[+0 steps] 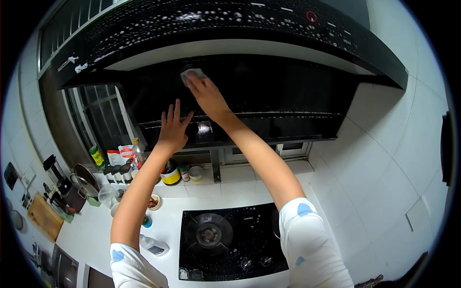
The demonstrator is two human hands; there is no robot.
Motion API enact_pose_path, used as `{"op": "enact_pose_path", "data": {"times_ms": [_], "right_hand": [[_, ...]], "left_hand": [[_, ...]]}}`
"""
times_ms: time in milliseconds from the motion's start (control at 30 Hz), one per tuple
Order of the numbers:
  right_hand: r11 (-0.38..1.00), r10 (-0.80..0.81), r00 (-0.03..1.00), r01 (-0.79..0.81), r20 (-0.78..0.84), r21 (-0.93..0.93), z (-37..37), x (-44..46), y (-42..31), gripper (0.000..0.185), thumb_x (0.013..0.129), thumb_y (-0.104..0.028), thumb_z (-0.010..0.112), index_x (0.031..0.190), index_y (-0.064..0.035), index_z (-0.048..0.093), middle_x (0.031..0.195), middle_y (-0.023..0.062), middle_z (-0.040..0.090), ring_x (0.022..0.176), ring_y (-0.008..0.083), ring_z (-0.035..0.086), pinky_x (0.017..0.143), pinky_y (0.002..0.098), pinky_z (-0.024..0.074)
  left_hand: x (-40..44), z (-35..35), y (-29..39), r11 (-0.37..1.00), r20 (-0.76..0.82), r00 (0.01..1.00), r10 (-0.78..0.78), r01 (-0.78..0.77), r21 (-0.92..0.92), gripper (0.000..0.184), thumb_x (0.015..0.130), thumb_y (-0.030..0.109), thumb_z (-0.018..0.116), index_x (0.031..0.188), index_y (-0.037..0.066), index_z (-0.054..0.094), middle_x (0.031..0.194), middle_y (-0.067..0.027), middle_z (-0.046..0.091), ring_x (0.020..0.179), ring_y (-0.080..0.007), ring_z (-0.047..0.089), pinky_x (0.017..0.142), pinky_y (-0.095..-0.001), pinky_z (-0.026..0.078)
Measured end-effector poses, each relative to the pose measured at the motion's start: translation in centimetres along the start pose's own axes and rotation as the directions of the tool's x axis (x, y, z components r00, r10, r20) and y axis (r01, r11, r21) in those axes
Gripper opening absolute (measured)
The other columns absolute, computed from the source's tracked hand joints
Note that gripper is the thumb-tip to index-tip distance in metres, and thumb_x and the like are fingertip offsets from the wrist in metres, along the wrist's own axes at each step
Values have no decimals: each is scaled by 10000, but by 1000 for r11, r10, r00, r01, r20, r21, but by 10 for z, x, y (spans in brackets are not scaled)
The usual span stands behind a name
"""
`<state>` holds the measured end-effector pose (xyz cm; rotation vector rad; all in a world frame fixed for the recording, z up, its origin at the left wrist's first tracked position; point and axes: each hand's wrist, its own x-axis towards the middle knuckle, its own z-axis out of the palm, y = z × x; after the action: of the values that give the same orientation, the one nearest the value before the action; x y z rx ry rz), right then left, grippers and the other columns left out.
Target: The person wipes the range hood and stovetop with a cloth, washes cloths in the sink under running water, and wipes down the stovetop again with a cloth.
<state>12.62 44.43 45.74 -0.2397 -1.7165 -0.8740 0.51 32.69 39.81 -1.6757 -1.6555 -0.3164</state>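
Observation:
My right hand point(207, 96) presses a light grey cloth point(193, 76) against the black glass panel of the range hood point(288, 89), up near its pale upper strip. Lower and to the left, my left hand point(174, 130) has its fingers spread on or just in front of the same panel, holding nothing. White foam spots cover the hood's upper front point(216, 21). Whether the left fingertips touch the glass cannot be told.
Below lies a black gas stove point(235, 242) with droplets on it. A white bottle point(153, 245) lies on the white counter point(91, 230). Jars, a yellow-black container point(170, 177) and packets line the window ledge. A cutting board point(44, 217) leans at the left.

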Motion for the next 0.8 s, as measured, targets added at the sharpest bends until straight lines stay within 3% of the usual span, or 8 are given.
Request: {"op": "enact_pose_path", "data": {"times_ms": [33, 200, 267, 533, 567, 667, 733, 800], "right_hand": [[994, -103, 995, 103, -13, 25, -1, -3, 4, 424, 715, -12, 554, 1136, -51, 528, 1269, 68, 378, 869, 206, 463, 773, 280, 479], [999, -30, 997, 29, 69, 19, -34, -45, 51, 423, 731, -27, 542, 1152, -68, 529, 1287, 35, 413, 811, 187, 486, 794, 286, 455], [955, 17, 999, -6, 35, -297, -45, -75, 85, 498, 707, -14, 525, 1195, -118, 518, 1320, 13, 397, 818, 208, 475, 795, 281, 449], [769, 562, 824, -552, -69, -322, -128, -165, 203, 695, 688, 57, 522, 1334, -126, 339, 1388, 79, 315, 1015, 349, 453, 871, 414, 385], [728, 604, 792, -593, -87, -344, -132, -170, 220, 696, 689, 48, 510, 1339, -117, 323, 1383, 130, 305, 1119, 405, 390, 916, 462, 352], [702, 641, 712, -695, -285, -156, -124, -183, 267, 678, 691, 48, 498, 1333, -81, 322, 1371, 177, 299, 1210, 439, 297, 971, 483, 301], [713, 650, 706, -695, -282, -96, -124, -169, 264, 660, 702, 17, 510, 1328, -43, 311, 1354, 211, 304, 1241, 451, 247, 1007, 502, 243], [792, 541, 791, -594, -287, -144, -116, -149, 243, 651, 710, -27, 535, 1321, -22, 309, 1358, 212, 291, 1246, 446, 238, 1016, 503, 223]], "left_hand": [[0, 0, 1, 1000, 2, 1000, 11, -11, -7, 744, 648, 127, 660, 1327, 175, 359, 1420, -253, 27, 1290, -438, 166, 1011, -549, 224], [7, -4, 14, 1000, 4, 1000, 19, -19, 7, 702, 657, 132, 659, 1306, 155, 392, 1428, -229, 25, 1299, -409, 166, 1019, -540, 218], [14, -8, 24, 998, 1, 999, 50, -50, 34, 689, 665, 133, 657, 1303, 155, 398, 1428, -226, 33, 1300, -401, 168, 1021, -538, 216], [38, -17, 89, 986, 57, 985, 164, -164, -17, 612, 693, 91, 576, 1285, 140, 424, 1428, -198, 90, 1311, -357, 159, 1051, -518, 158], [38, -18, 95, 986, 74, 983, 169, -168, -23, 602, 694, 95, 573, 1278, 134, 432, 1424, -197, 108, 1312, -349, 162, 1053, -518, 150], [38, -25, 112, 982, 86, 978, 190, -188, -33, 588, 692, 97, 569, 1266, 123, 445, 1419, -192, 138, 1311, -340, 169, 1056, -518, 140], [38, -29, 119, 978, 89, 974, 208, -205, -36, 584, 691, 95, 568, 1262, 117, 449, 1416, -189, 149, 1309, -340, 172, 1057, -519, 139], [41, -30, 126, 972, 64, 970, 234, -232, -48, 580, 683, 88, 571, 1252, 112, 458, 1415, -184, 158, 1306, -339, 178, 1059, -516, 134]]}}
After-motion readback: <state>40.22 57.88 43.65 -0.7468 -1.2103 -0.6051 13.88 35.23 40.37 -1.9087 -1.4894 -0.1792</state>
